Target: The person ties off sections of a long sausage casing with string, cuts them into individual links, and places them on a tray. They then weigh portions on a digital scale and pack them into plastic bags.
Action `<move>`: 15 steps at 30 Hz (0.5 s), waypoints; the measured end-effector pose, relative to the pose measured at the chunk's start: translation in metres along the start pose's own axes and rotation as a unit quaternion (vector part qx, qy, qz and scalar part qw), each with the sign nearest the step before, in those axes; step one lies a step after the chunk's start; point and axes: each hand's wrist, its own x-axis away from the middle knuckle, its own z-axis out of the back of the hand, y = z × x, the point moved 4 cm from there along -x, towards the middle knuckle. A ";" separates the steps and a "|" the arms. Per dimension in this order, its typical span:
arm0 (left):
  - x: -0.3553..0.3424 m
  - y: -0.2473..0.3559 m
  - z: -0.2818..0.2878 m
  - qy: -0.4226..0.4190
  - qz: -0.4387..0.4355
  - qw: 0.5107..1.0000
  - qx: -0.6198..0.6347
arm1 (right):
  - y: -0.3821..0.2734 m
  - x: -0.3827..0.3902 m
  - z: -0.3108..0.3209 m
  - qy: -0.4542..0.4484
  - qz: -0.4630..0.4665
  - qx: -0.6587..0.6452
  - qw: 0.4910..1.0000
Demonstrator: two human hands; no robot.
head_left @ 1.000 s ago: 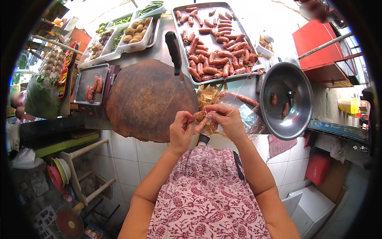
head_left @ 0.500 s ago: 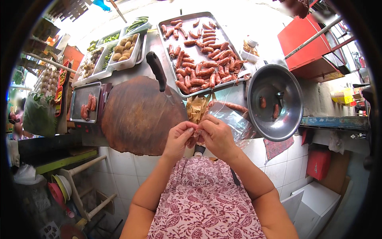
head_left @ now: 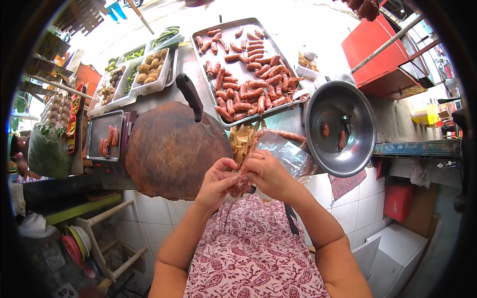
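At left, a round, scuffed, dark-brown wooden chopping block (head_left: 169,154) sits on the metal tabletop (head_left: 186,63). Nearer, the left hand (head_left: 217,182) and right hand (head_left: 262,171) pinch a small reddish-brown sausage (head_left: 235,190), mostly hidden under their fingers. Their fingertips, apart a second ago, now meet, so both seem to work one spot. Beyond, a rectangular metal tray (head_left: 271,48) bears wrinkled, shiny red sausages (head_left: 255,93); rightmost, a smooth, round steel bowl (head_left: 323,107).

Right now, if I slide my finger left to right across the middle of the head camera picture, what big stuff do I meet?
Plastic bag of greens → small metal tray → round wooden board → right hand → big metal bowl → yellow thing.
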 end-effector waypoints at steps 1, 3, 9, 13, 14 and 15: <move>0.001 -0.002 0.000 0.004 -0.008 1.000 -0.013 | -0.003 -0.001 0.000 0.000 0.001 0.011 1.000; 0.003 -0.002 0.002 0.013 -0.015 0.999 -0.040 | -0.010 -0.003 0.003 -0.005 0.011 0.027 1.000; 0.003 0.009 -0.003 -0.079 0.093 0.988 -0.090 | -0.002 -0.010 0.010 -0.088 0.031 -0.004 0.996; 0.002 0.014 -0.005 -0.083 0.102 0.988 -0.079 | 0.023 -0.009 -0.008 -0.166 -0.110 -0.245 0.949; 0.004 0.016 -0.003 -0.063 0.078 0.991 -0.089 | 0.027 -0.006 -0.011 -0.169 -0.156 -0.330 0.916; 0.007 0.017 0.000 -0.046 0.063 0.992 -0.097 | 0.027 -0.002 -0.015 -0.193 -0.169 -0.352 0.900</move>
